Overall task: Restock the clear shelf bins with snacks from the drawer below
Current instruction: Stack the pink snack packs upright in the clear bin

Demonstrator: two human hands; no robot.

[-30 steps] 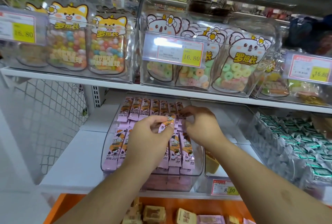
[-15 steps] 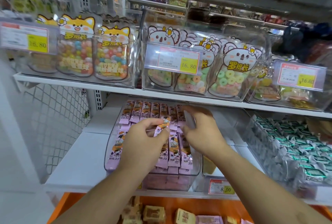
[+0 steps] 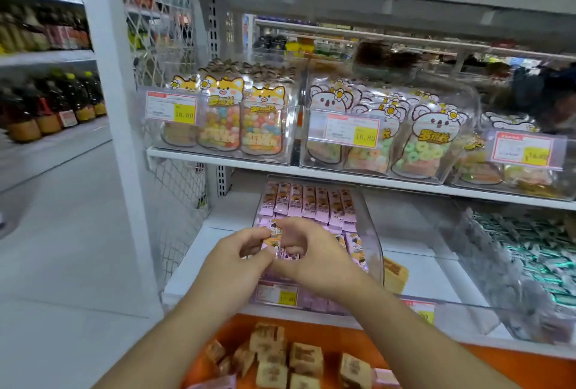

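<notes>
— Where was the snack bar (image 3: 271, 240), and which way did it run?

— Over the middle of the clear bin (image 3: 372, 232) on the lower shelf (image 3: 199, 251). It was a slim, flat packet, orange and lilac, glossy film, with its long axis running front to back, the same way as the rows of lilac packets (image 3: 308, 203) lying in the bin.

— And the hands?

— Both were on it. The left hand (image 3: 232, 267) pinched its near end between thumb and curled fingers (image 3: 249, 237); the right hand (image 3: 314, 256) had its fingers curled over the packet from the other side, blurred, so the exact hold was hard to read.

— The bin itself?

— Hard, see-through plastic with a rounded front corner and a yellow price tag (image 3: 277, 293) on its face. Below it the orange drawer (image 3: 530, 370) held blocky tan-wrapped cakes (image 3: 304, 357) in a loose heap.

— Above?

— Clear bins with stand-up candy pouches (image 3: 255, 122), their tops cut like cartoon animal heads.
</notes>
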